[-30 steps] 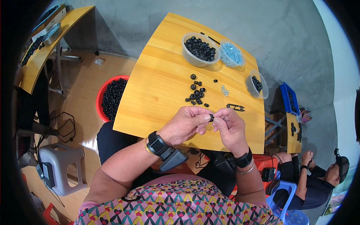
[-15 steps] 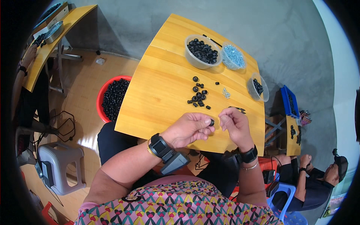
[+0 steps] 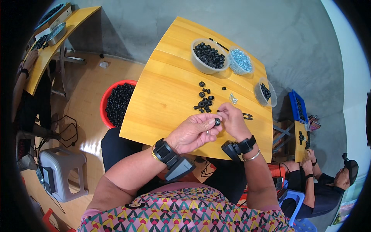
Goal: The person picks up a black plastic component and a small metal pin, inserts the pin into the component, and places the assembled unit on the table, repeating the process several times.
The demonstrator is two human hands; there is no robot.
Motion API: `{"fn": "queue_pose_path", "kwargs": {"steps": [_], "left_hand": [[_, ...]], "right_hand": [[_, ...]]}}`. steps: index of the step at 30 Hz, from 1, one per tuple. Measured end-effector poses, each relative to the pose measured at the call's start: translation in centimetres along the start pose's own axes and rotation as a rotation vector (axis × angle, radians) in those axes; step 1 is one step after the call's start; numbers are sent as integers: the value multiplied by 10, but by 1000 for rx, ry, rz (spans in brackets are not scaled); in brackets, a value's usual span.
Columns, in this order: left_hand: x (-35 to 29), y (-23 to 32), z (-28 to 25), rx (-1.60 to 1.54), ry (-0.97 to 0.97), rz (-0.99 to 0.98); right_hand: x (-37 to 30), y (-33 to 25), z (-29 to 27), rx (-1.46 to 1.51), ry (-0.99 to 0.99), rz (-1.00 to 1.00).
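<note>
Between thumb and fingers, my left hand (image 3: 195, 133) pinches a round black knob (image 3: 217, 122), its hollow end facing up. Close beside it, my right hand (image 3: 234, 121) reaches over the table with its fingertips together at a small black part (image 3: 219, 111), mostly hidden by the fingers. Several loose black knobs and small black sleeves (image 3: 205, 102) lie just beyond my hands. A little pile of silver screws (image 3: 233, 98) sits to their right. Black-handled snips (image 3: 247, 116) rest on the table just right of my right hand.
Along the far side of the table (image 3: 154, 96) stand a bowl of black parts (image 3: 208, 67), a tub of shiny screws (image 3: 240, 62) and a tilted clear tub (image 3: 266, 92). A red basin (image 3: 103, 104) is at left, near a grey stool (image 3: 63, 170). A person (image 3: 320, 185) sits at right.
My right hand has moved forward and left, its fingertips now at a small black part. The knob in my left hand has turned so its end shows.
</note>
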State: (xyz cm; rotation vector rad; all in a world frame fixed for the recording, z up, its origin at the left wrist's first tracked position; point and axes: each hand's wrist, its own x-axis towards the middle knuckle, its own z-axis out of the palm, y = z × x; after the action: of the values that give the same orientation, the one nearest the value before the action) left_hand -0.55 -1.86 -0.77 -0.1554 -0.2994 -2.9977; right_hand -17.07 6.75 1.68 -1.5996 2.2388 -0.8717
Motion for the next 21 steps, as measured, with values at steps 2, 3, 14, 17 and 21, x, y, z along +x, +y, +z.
{"fn": "queue_pose_path", "kwargs": {"steps": [2, 3, 14, 17, 21], "left_hand": [[0, 0, -1, 5, 10, 6], [-2, 0, -2, 24, 27, 22], [1, 0, 1, 69, 59, 56], [0, 0, 2, 71, 63, 64], [0, -1, 0, 79, 63, 66]], "right_hand": [[-6, -5, -13, 206, -58, 98], [-10, -12, -18, 414, -119, 198], [-35, -44, -29, 1042, -187, 189], [-34, -46, -26, 1106, -192, 204], [-34, -49, -25, 1056, -172, 219]]}}
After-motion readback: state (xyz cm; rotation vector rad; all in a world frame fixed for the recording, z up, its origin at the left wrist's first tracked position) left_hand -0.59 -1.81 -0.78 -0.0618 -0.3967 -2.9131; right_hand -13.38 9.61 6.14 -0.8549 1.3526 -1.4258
